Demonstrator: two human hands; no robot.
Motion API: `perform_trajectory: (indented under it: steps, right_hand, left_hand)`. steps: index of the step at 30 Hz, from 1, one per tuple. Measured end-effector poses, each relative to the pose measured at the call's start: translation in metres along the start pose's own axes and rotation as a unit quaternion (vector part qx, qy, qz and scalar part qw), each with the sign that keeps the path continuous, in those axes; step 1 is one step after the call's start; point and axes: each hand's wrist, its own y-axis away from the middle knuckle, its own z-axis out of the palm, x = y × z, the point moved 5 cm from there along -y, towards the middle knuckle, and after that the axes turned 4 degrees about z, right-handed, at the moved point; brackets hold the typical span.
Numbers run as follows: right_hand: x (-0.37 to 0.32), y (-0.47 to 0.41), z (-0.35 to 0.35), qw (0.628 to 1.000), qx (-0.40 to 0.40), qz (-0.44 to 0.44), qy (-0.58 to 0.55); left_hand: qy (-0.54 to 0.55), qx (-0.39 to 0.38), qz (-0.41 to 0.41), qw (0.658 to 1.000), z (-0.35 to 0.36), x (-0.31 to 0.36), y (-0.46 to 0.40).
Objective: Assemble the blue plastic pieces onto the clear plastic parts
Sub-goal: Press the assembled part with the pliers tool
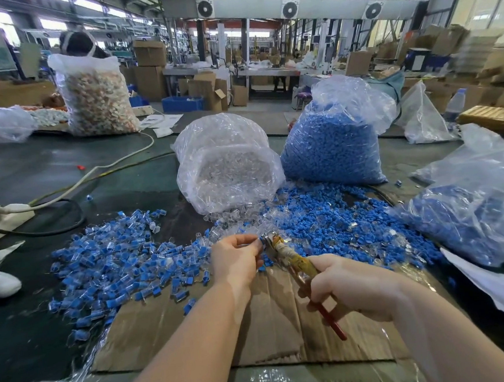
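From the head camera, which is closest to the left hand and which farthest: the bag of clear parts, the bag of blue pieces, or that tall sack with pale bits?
Measured from the left hand:
1. Bag of clear parts, straight ahead.
2. Bag of blue pieces, ahead and right.
3. Tall sack of pale bits, far back left.

at centre right a clear bag of blue pieces (332, 148) glows saturated blue; beside it, at centre, a bag of clear parts (228, 168) looks frosty white. the lower-left pile of assembled pieces (115, 271) mixes blue with glassy clear. the pliers (295, 262) near bottom centre have yellowed, grimy tape on one handle and red on the other. brown cardboard (195, 331) lies on the dark green table (61, 163). upper left, a bag (95, 97) shows speckled white and orange.
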Motion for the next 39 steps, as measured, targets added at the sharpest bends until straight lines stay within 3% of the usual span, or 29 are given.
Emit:
perform_trajectory:
  steps: [12, 16, 18, 20, 23, 25, 31, 34, 39]
  right_hand:
    - [-0.001, -0.002, 0.004, 0.997, 0.051, -0.017, 0.054]
    - [0.002, -0.001, 0.005, 0.997, 0.063, -0.033, -0.027]
    - [0.007, -0.002, 0.002, 0.992, 0.09, -0.037, -0.081]
    - [0.019, -0.008, -0.01, 0.983, 0.159, -0.042, -0.078]
    - [0.035, -0.012, -0.041, 0.936, 0.34, -0.028, 0.089]
    - [0.049, -0.011, -0.057, 0.893, 0.411, 0.027, 0.182]
    - [0.077, -0.009, -0.075, 0.832, 0.462, 0.108, 0.287]
    - [0.082, -0.01, -0.072, 0.802, 0.467, 0.126, 0.35]
    - [0.083, -0.012, -0.071, 0.784, 0.463, 0.138, 0.391]
  left_hand:
    - [0.037, 0.015, -0.027, 0.999, 0.001, -0.009, -0.001]
    - [0.035, 0.017, -0.023, 0.999, -0.002, -0.011, -0.001]
    - [-0.037, 0.037, 0.022, 0.998, -0.011, -0.006, -0.004]
    - [-0.176, 0.069, 0.111, 0.976, -0.023, 0.003, -0.008]
    - [-0.341, 0.099, 0.221, 0.908, -0.042, 0.014, -0.014]
    - [-0.421, 0.111, 0.247, 0.865, -0.054, 0.014, -0.02]
    - [-0.542, 0.123, 0.238, 0.797, -0.064, 0.003, -0.025]
    - [-0.51, 0.101, 0.272, 0.81, -0.047, 0.0, -0.015]
    - [-0.41, -0.018, 0.324, 0.852, -0.004, -0.011, 0.007]
